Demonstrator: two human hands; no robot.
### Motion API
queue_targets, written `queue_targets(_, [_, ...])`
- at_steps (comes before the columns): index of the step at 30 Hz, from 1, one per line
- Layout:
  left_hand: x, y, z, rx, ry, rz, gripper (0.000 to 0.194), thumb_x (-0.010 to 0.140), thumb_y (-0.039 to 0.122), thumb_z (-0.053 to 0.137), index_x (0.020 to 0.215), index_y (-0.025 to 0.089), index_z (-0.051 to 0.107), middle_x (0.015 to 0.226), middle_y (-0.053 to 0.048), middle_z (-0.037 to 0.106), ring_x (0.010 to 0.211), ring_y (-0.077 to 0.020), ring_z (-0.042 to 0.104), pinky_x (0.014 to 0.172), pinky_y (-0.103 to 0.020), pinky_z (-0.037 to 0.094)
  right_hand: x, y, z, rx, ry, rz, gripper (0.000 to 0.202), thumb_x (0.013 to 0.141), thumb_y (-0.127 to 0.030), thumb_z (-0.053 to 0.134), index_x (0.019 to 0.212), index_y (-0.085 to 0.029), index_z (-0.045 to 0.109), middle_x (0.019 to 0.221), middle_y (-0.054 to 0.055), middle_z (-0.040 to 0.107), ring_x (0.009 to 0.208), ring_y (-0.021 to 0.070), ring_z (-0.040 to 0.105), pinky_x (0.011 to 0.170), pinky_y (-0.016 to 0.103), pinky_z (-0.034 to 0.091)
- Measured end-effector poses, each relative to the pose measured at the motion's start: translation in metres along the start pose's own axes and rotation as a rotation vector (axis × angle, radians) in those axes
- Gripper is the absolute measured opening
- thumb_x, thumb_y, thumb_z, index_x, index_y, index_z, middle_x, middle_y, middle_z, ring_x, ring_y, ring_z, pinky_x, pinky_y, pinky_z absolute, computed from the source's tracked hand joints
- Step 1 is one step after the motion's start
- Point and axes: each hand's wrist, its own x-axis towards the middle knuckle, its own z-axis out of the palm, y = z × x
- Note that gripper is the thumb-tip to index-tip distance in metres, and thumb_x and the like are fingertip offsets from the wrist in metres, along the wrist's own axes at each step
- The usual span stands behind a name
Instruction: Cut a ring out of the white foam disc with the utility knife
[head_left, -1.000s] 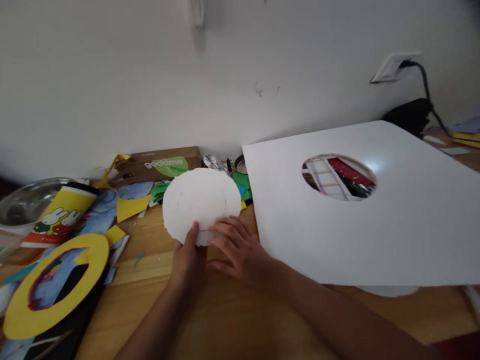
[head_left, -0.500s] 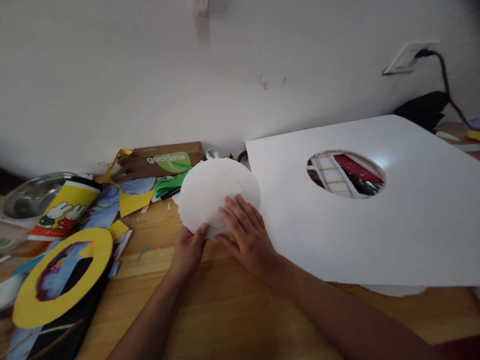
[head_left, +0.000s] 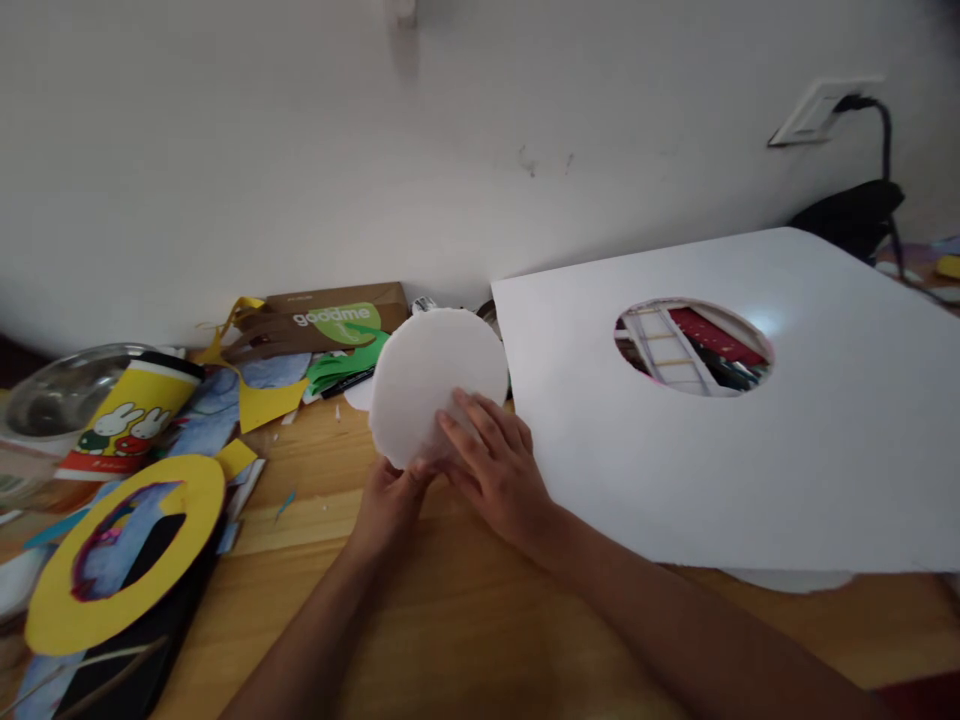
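Okay, your left hand (head_left: pixel 394 505) is pinching the white disc (head_left: pixel 435 370) low on its edge, thumb in front; the fingers behind are hidden. Your right hand (head_left: pixel 499 465) lies against the face, fingers extended and loosely spread, not gripping. Likely trouble: the disc looks thin, so pressing hard with the right fingertips over that one low pinch could bend it, or swivel it loose. It could also catch on the white board (head_left: pixel 735 480) if swung right, since that edge is just beside your right knuckles. Disc placement: above the left thumb, directly under the right fingertips, most of it standing beyond both. Past the fingers, left: yellow ring (head_left: pixel 201 510), then green paper (head_left: pixel 341 368) behind the disc's edge, brown box (head_left: pixel 281 335) farthest.
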Motion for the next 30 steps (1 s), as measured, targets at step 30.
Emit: queue_targets(30, [-0.004, 0.004, -0.001, 0.079, 0.004, -0.082, 0.034, 0.080, 0.046, 0.079, 0.092, 0.014, 0.075, 0.088, -0.007, 0.075, 0.079, -0.0154, 0.067, 0.076, -0.027, 0.057, 0.002, -0.006, -0.004, -0.125, 0.006, 0.182, 0.065, 0.096, -0.059, 0.054, 0.149, -0.023, 0.043, 0.161, 0.015, 0.035, 0.152, 0.0364, 0.023, 0.113, 0.056, 0.031])
